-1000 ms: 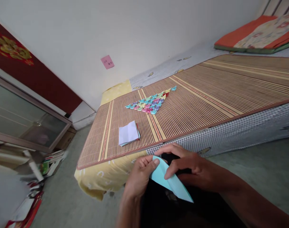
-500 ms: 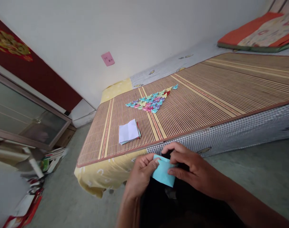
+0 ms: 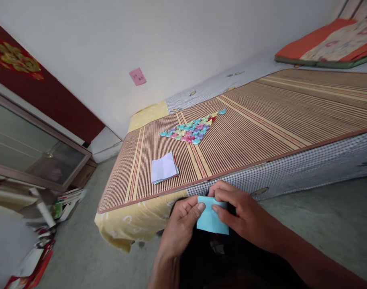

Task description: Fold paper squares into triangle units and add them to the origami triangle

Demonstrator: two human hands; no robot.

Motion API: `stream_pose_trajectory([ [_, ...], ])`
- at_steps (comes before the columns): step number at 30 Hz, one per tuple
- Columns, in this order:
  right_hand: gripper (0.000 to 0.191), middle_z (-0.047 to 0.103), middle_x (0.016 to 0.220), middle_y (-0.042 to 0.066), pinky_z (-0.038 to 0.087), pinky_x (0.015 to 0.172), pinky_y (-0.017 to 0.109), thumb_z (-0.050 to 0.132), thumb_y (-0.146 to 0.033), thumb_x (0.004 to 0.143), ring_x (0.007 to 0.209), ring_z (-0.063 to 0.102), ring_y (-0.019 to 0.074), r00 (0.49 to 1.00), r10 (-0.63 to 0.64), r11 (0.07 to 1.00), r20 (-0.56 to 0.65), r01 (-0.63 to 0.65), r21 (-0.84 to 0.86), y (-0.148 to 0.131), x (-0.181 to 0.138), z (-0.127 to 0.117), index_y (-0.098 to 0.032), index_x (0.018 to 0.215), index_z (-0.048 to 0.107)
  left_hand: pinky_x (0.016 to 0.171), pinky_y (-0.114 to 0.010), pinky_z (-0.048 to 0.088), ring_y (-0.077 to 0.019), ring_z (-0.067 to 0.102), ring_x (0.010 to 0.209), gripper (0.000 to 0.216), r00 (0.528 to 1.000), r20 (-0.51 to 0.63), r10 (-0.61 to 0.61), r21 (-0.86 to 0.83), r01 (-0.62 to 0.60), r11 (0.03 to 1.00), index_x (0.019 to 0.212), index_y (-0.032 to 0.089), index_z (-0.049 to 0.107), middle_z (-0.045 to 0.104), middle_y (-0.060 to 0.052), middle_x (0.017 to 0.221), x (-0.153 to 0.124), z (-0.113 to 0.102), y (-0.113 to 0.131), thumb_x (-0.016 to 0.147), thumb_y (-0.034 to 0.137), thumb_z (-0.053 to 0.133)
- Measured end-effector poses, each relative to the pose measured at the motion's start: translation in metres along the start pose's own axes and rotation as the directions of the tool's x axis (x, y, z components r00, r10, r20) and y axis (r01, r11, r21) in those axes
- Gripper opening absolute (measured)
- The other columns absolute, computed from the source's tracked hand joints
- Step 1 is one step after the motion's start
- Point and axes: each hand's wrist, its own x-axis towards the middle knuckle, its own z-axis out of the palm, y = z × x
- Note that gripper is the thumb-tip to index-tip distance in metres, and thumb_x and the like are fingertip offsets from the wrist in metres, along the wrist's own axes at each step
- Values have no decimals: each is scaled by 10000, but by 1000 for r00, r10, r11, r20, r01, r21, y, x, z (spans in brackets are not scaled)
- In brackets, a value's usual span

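A light blue folded sheet of paper is held above my lap, just in front of the bed's edge. My left hand pinches its left side, thumb on the near face. On its upper right, my right hand grips it between thumb and fingers; the fingertips behind the paper are hidden. Beyond my hands, a stack of paper sheets with a white one on top lies on the woven mat. Farther back, several small folded paper pieces in many colours form a triangular group.
The mat covers a bed with a checked and yellow sheet. Folded orange bedding lies at the far right. A pink note is on the wall. At left stand a glass-fronted cabinet and papers on the floor.
The blue paper has turned and now shows a flatter, squarer face, where a lifted upper flap showed before. Both hands have shifted slightly and keep hold of it.
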Motion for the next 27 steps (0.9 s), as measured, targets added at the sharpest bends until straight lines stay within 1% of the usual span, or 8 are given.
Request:
stream_pose_trajectory([
  [2,172,573,886,34,503,677,293,527,-143,930,789,567,174,1000,3,1000,15,-3,-2,0,1,-1,-207,771,528,609,-248,356,-110,431,589,312,1000,7,0,-14,0,1000,919,140,762,589,-14,691,1,1,0,890,445,700],
  [6,150,581,923,39,513,715,304,531,-132,925,817,583,177,999,4,1000,51,-5,6,-1,2,-3,-201,794,554,594,-244,352,-100,427,568,327,1000,-21,2,-27,-3,1000,886,132,766,590,-12,668,3,4,-1,874,454,718],
  [11,145,594,901,37,522,708,303,538,-130,920,802,579,182,996,1,1000,87,-1,1,-1,2,-7,-204,801,571,598,-243,355,-103,442,570,362,1000,-26,7,-40,-8,999,880,130,770,618,-26,664,4,6,-3,859,489,726],
  [15,146,599,885,32,523,694,295,541,-137,924,779,575,177,997,-12,1000,83,13,-11,-1,2,-8,-208,800,570,589,-239,356,-103,445,564,351,1000,-18,-5,-32,4,999,875,124,770,624,-30,649,5,6,-5,863,472,726],
  [19,151,590,877,36,523,714,306,533,-157,925,804,584,185,997,-20,1000,76,22,-17,1,2,-6,-210,784,552,545,-226,332,-86,404,528,377,998,-61,25,-21,-26,999,852,114,767,586,-10,608,6,7,-6,851,490,735],
  [21,117,597,881,35,519,716,313,544,-176,917,803,586,186,999,3,1000,42,-2,-20,3,0,-3,-212,806,544,526,-218,328,-78,390,512,363,993,-108,50,-28,-54,998,839,112,765,570,2,596,7,8,-7,842,474,750],
  [24,21,587,804,2,501,644,291,561,-199,904,696,562,163,992,102,995,-70,-101,20,7,-2,2,-219,898,561,522,-217,354,-86,425,509,331,971,-218,100,-49,-114,992,838,125,759,581,8,600,8,11,-10,838,457,758],
  [27,184,621,861,7,526,659,278,588,-237,901,721,606,158,959,213,971,-188,-185,152,10,-1,8,-213,1083,581,562,-231,406,-111,491,550,317,934,-318,161,-18,-175,984,864,159,757,627,4,642,7,17,-13,864,474,725],
])
